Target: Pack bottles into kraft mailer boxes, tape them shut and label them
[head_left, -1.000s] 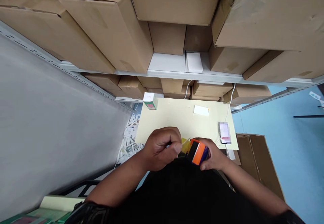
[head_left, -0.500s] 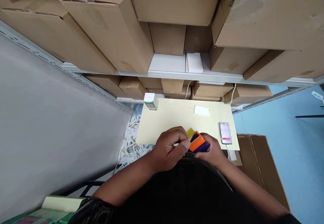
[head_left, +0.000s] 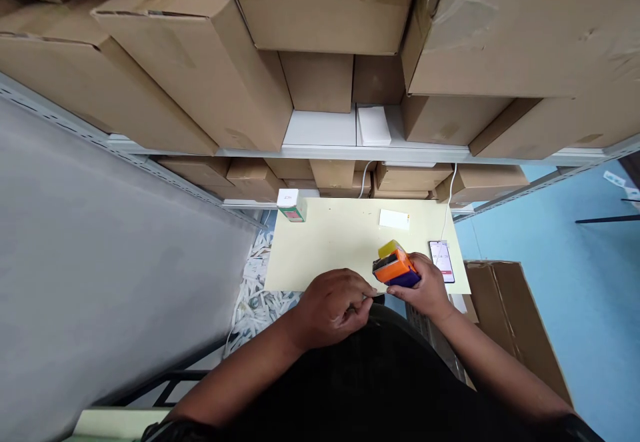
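My right hand (head_left: 424, 287) grips an orange, purple and yellow handheld device (head_left: 395, 266), held over the near right part of a pale yellow table (head_left: 340, 242). My left hand (head_left: 334, 307) is closed in a pinch at the table's near edge, its fingertips holding a thin pale strip that runs toward the device; I cannot make out what the strip is. The two hands are a short way apart.
A phone (head_left: 441, 261) lies on the table beside my right hand, with a white cable (head_left: 449, 195) leading up to the shelf. A white card (head_left: 394, 219) and a small white-green box (head_left: 291, 205) sit farther back. Cardboard boxes (head_left: 210, 75) fill the shelves. An open carton (head_left: 505, 315) stands on the right.
My right hand has carried the device up and to the right, away from my left hand. My left hand has drawn back toward my body, still pinched.
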Demonstrator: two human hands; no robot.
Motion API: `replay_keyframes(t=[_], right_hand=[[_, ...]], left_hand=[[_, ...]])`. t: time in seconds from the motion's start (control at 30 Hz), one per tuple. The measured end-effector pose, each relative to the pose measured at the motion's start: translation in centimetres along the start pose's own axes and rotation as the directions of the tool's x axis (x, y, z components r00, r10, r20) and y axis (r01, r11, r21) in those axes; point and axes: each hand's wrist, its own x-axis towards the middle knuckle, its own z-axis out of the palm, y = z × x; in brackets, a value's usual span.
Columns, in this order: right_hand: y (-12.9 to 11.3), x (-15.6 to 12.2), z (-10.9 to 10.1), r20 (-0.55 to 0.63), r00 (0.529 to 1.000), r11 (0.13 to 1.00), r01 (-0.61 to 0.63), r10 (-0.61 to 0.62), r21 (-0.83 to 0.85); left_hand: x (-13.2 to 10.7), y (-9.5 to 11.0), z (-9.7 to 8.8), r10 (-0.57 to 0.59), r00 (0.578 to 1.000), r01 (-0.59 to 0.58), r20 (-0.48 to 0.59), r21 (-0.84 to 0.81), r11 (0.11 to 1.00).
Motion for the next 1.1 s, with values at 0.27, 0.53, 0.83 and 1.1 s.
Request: replay_keyframes(t=[0.27,0.53,0.83,1.1], right_hand=[[0.6,0.1,1.1,-0.065,0.995,0.976,0.055,-0.07,-0.21],[-2.9,1.1,1.7,0.093,0.976,0.947,-0.162,0.195,-0.278],[-5.2,4.8,3.6,0.395,0.824,0.913,-0.353,0.406,-0.202],[-5.7,9.1,2.7,0.226,0.894,0.921,-0.36,0.387,-0.153]], left_hand=[[-1.0,-0.8,2.8,-0.334,0.908,0.264,-0.253,-0.272,0.925],[-0.8,-2.3,2.8,0.117,0.992,-0.122,0.046,0.136,0.983],[-2.3,-4.7,3.5,0.15,0.932,-0.19,0.329,0.092,0.978],[-4.0,-3.4,2.3,-0.184,0.977,0.194,0.104,-0.096,0.976]])
